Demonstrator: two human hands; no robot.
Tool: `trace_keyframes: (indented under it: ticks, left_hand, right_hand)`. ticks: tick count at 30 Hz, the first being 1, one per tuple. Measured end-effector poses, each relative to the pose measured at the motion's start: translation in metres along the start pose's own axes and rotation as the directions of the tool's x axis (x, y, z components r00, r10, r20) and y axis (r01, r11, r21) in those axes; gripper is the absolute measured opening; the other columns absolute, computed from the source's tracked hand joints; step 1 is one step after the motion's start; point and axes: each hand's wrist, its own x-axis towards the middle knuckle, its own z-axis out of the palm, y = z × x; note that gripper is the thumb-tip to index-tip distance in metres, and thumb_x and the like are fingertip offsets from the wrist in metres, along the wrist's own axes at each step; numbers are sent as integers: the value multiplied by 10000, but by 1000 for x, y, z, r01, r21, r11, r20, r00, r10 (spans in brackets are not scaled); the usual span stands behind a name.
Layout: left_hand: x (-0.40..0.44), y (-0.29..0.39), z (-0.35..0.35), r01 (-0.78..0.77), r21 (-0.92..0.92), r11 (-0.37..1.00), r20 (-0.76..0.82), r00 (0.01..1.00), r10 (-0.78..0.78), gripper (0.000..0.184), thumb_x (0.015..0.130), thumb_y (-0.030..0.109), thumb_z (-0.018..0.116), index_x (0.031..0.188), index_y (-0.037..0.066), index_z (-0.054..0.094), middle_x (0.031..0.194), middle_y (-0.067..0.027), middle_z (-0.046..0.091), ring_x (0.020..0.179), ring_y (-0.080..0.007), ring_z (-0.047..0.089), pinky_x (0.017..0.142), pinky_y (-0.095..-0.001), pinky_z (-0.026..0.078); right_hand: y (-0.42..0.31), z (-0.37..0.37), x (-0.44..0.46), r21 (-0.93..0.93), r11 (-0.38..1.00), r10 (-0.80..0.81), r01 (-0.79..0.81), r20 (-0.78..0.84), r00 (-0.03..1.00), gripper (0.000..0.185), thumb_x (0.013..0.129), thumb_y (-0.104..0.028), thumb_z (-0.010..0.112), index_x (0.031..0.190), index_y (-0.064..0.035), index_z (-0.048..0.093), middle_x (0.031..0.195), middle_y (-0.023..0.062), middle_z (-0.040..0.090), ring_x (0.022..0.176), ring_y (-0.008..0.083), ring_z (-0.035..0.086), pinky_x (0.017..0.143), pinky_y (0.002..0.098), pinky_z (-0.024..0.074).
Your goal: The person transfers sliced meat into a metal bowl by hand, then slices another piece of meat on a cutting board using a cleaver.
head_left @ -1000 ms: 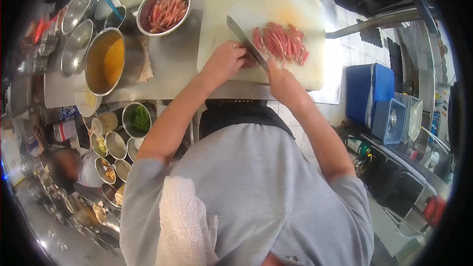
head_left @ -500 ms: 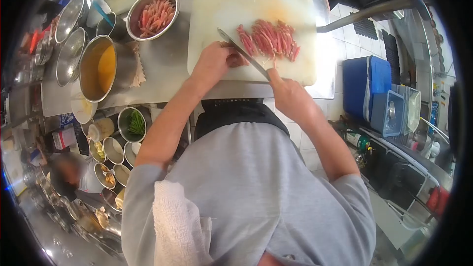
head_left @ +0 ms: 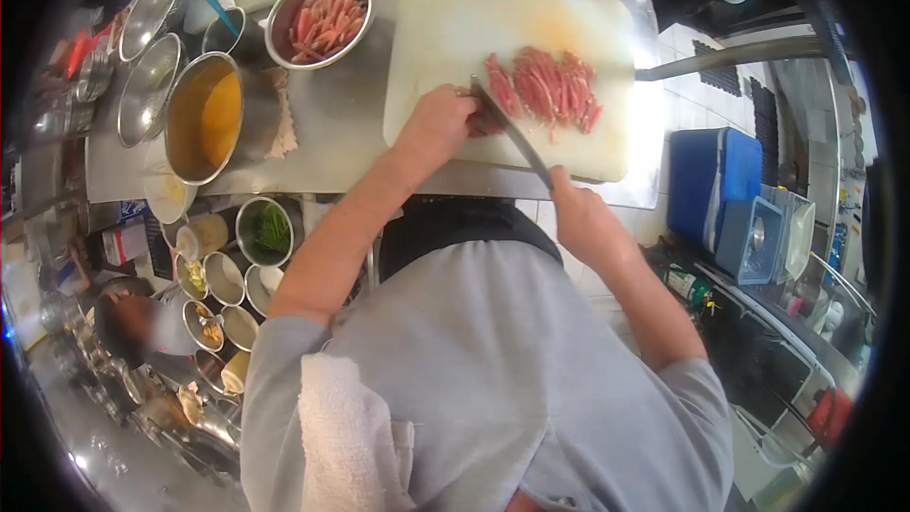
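My right hand [head_left: 586, 218] is closed on the handle of a knife [head_left: 517, 137], whose blade slants up and left over the front of a white cutting board [head_left: 445, 19]. Beside the blade, my left hand [head_left: 438, 123] holds a piece of red meat [head_left: 482, 121] down on the board with curled fingers; part of the meat is hidden. Sliced meat strips [head_left: 555, 85] lie in a pile to the right of the blade. A metal bowl [head_left: 319, 64] with more strips stands left of the board.
A pot of orange liquid [head_left: 204, 118] and steel bowls [head_left: 152, 85] stand at the left. Below them are small containers, one with green vegetables [head_left: 272, 230]. A person [head_left: 142, 318] is at lower left. A blue cooler [head_left: 713, 185] stands at right.
My right hand has drawn the knife down and to the right, toward the board's front edge. My left hand stays on the meat. The whole view has shifted slightly.
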Motion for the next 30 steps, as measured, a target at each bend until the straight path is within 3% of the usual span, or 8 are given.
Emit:
trace_keyframes:
  ticks: [4, 10, 13, 16, 19, 22, 25, 30]
  left_hand:
    - [-6, -6, 3, -20, 106, 994, -18, 1000, 22, 133, 776, 51, 634, 877, 35, 718, 928, -171, 690, 887, -377, 638, 826, -461, 532]
    - [-9, -1, -2, -34, -47, 998, -65, 997, 31, 149, 801, 74, 709, 947, 48, 719, 994, -123, 706, 971, -348, 642, 861, -426, 528]
    - [-15, 8, -4, -45, -76, 996, -135, 990, 34, 154, 807, 85, 729, 956, 48, 714, 1002, -117, 707, 987, -339, 643, 865, -421, 527]
    - [-13, 4, -2, -107, -21, 994, -147, 984, 103, 152, 806, 105, 738, 949, 57, 723, 1020, -117, 710, 988, -328, 647, 870, -416, 528]
    - [-10, 11, -10, -46, 18, 999, -33, 998, 47, 144, 808, 103, 731, 947, 65, 731, 1030, -116, 714, 983, -324, 652, 870, -412, 531]
    - [-9, 6, -5, -21, 0, 1000, -56, 998, 21, 151, 810, 97, 721, 958, 68, 736, 1024, -121, 715, 974, -329, 653, 861, -417, 534]
    - [-9, -1, -3, -79, 20, 997, -76, 994, 80, 153, 808, 86, 717, 957, 52, 724, 974, -126, 709, 949, -336, 652, 840, -420, 533]
    - [-10, 6, -3, -34, -42, 999, -109, 994, 29, 129, 803, 80, 722, 919, 27, 702, 952, -131, 688, 923, -335, 641, 828, -406, 523]
  right_hand:
    - [6, 30, 55, 6, 980, -195, 200, -194, 961, 402, 806, 60, 495, 1194, 37, 396, 731, 311, 619, 802, 505, 634, 738, 596, 474]
    - [19, 18, 28, 101, 995, -10, 19, -93, 996, 300, 919, -8, 486, 1208, 12, 408, 798, 341, 630, 787, 529, 618, 719, 608, 461]
    - [46, 6, 12, 89, 988, -85, 122, -338, 937, 234, 970, -89, 507, 1172, -11, 417, 831, 345, 638, 786, 532, 617, 715, 615, 450]
    - [25, -13, 29, 124, 991, -10, 45, -271, 963, 221, 973, -114, 525, 1153, -30, 426, 805, 326, 641, 794, 518, 627, 726, 609, 461]
    - [21, 4, 49, -12, 975, -216, 223, -300, 929, 207, 977, -106, 509, 1158, -42, 433, 789, 308, 644, 801, 502, 637, 732, 598, 472]
    - [1, -4, 40, 71, 982, -158, 176, -213, 964, 193, 977, -108, 507, 1149, -52, 438, 786, 293, 647, 801, 494, 639, 733, 594, 474]
    - [4, -1, 41, 59, 991, -102, 119, -234, 967, 254, 999, -131, 513, 1230, -46, 447, 781, 297, 640, 776, 497, 624, 693, 583, 444]
    - [18, -1, 45, 79, 990, -95, 119, -257, 962, 252, 993, -126, 520, 1215, -33, 445, 746, 304, 627, 757, 504, 614, 686, 587, 434]
